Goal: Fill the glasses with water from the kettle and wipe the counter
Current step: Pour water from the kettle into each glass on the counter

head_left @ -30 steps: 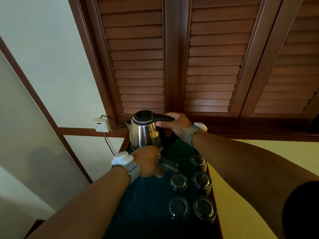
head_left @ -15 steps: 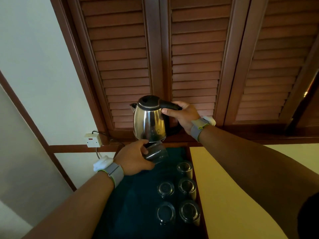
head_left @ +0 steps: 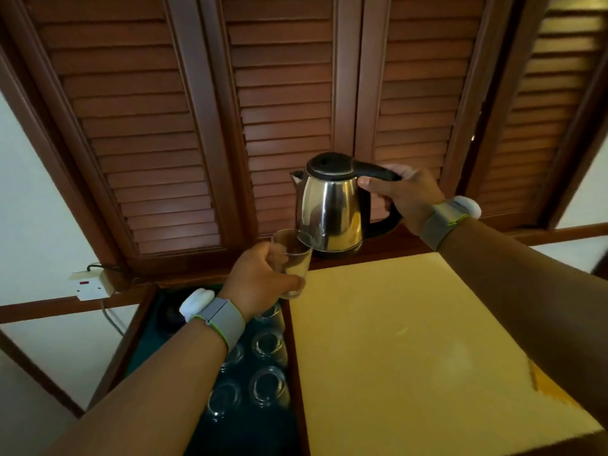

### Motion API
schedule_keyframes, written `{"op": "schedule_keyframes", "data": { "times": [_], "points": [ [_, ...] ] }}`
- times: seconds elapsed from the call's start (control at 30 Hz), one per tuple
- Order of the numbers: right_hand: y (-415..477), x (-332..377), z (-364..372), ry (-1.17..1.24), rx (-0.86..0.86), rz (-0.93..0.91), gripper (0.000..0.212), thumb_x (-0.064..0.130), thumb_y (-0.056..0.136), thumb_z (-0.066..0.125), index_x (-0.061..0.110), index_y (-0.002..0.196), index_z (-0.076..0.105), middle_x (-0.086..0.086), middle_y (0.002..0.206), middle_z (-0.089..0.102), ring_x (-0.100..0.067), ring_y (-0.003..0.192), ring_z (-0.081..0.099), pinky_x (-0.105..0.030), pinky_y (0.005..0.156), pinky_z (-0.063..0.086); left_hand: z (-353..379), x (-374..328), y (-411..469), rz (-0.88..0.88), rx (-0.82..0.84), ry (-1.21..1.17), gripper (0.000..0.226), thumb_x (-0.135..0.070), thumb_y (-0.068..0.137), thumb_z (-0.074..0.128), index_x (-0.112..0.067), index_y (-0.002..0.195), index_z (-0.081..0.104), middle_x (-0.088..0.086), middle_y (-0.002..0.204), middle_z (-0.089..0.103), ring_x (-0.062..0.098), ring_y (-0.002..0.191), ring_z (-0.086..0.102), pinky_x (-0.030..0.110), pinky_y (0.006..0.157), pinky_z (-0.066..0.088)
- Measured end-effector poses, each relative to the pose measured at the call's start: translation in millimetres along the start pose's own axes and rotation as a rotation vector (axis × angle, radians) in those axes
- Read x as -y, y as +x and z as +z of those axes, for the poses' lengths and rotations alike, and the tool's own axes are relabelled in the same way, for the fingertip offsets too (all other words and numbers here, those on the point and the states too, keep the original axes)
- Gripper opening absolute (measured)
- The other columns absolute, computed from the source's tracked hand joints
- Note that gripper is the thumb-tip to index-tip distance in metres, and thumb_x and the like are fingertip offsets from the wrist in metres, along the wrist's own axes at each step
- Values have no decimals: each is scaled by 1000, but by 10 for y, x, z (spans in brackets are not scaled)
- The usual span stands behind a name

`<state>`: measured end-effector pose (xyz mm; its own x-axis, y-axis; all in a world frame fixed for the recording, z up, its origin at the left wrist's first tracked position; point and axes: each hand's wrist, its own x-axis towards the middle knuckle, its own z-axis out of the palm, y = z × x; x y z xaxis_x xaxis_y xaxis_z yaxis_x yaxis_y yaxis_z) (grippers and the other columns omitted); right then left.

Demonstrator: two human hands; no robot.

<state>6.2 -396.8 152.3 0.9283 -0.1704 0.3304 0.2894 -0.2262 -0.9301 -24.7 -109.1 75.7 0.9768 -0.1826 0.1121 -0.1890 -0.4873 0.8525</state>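
Observation:
My right hand (head_left: 408, 199) grips the black handle of a steel kettle (head_left: 329, 209), held in the air above the back edge of the yellow counter (head_left: 411, 340). My left hand (head_left: 260, 278) holds a clear glass (head_left: 294, 258) upright, its rim just under the kettle's lower left side. The kettle stands nearly level, spout pointing left and away. Several more glasses (head_left: 266, 386) stand on the dark green surface (head_left: 154, 343) below my left forearm, some hidden by it.
Brown louvred shutters (head_left: 283, 110) rise right behind the kettle. A white wall socket (head_left: 90, 284) with a cable sits on the left wall. A wooden rim (head_left: 296, 373) separates the green recess from the yellow counter.
Both hands moved right, over the yellow counter's edge. The kettle rose further and the glass was turned upright and lifted beside the kettle. The view shifted right.

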Motion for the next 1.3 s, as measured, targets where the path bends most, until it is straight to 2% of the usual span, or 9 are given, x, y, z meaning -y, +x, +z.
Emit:
{"op": "schedule_keyframes", "data": {
  "times": [0.13, 0.27, 0.37, 0.43, 0.5, 0.67, 0.83, 0.93, 1.3],
  "points": [
    [-237, -164, -680, -70, -42, 23, 18, 23, 81, 84, 14, 94, 75, 9, 64, 64, -8, 58, 59, -26, 61, 49, 678, -1, 54, -122, 6, -56, 62, -34, 61, 92, -30, 114, 59, -7, 108, 62, 13, 99, 62, 37, 86, 56],
    [-452, -349, -1076, -160, -26, 52, 37, 36, 72, 90, 19, 102, 78, -7, 92, 79, -28, 89, 76, -46, 86, 61, 1202, 156, 74, -172, -33, -25, 59, -30, 62, 93, -21, 110, 59, -2, 102, 63, 21, 96, 63, 36, 83, 53],
    [-597, -484, -1317, -194, 19, 62, 32, 21, 79, 86, 13, 109, 76, 4, 82, 78, -10, 75, 75, -31, 73, 62, 1587, 217, -18, -245, -69, 36, 59, -33, 64, 89, -23, 114, 59, -5, 101, 63, 20, 96, 62, 29, 80, 48],
    [-680, -537, -1360, -218, 47, 67, 31, 13, 81, 82, 7, 111, 75, 15, 62, 69, 2, 55, 64, -13, 55, 50, 1735, 273, -76, -269, -88, 87, 63, -37, 65, 87, -25, 119, 57, -5, 108, 64, 20, 99, 62, 27, 80, 45],
    [-718, -603, -1385, -242, 73, 75, 26, 8, 83, 80, 6, 108, 74, 20, 54, 63, 5, 50, 58, -9, 50, 44, 1826, 324, -92, -282, -97, 139, 65, -40, 66, 85, -25, 122, 56, -4, 113, 66, 21, 102, 63, 26, 80, 45],
    [-732, -729, -1423, -285, 148, 103, 24, 9, 79, 84, 9, 101, 75, 17, 62, 68, 5, 57, 62, -14, 56, 51, 1973, 378, -108, -302, -109, 164, 67, -47, 61, 82, -27, 119, 58, -5, 102, 69, 22, 92, 66, 27, 77, 54],
    [-659, -793, -1413, -366, 196, 87, 29, 19, 74, 89, 19, 100, 78, 0, 91, 77, -16, 89, 73, -36, 81, 60, 2054, 370, -127, -326, -159, 84, 70, -53, 56, 80, -30, 118, 57, -7, 98, 68, 20, 87, 66, 29, 76, 56],
    [-617, -817, -1398, -389, 231, 83, 29, 20, 73, 89, 19, 100, 78, 0, 91, 78, -16, 89, 74, -37, 83, 61, 2096, 357, -112, -332, -192, 58, 69, -63, 51, 80, -34, 109, 55, -9, 95, 68, 19, 85, 68, 35, 77, 60],
    [-478, -788, -1332, -598, 355, 27, 23, 29, 73, 89, 25, 92, 77, 5, 84, 75, -10, 82, 71, -34, 83, 59, 2215, 381, -54, -416, -240, 11, 65, -61, 45, 81, -38, 98, 52, -11, 87, 69, 15, 75, 70, 36, 70, 62]
  ]
}}
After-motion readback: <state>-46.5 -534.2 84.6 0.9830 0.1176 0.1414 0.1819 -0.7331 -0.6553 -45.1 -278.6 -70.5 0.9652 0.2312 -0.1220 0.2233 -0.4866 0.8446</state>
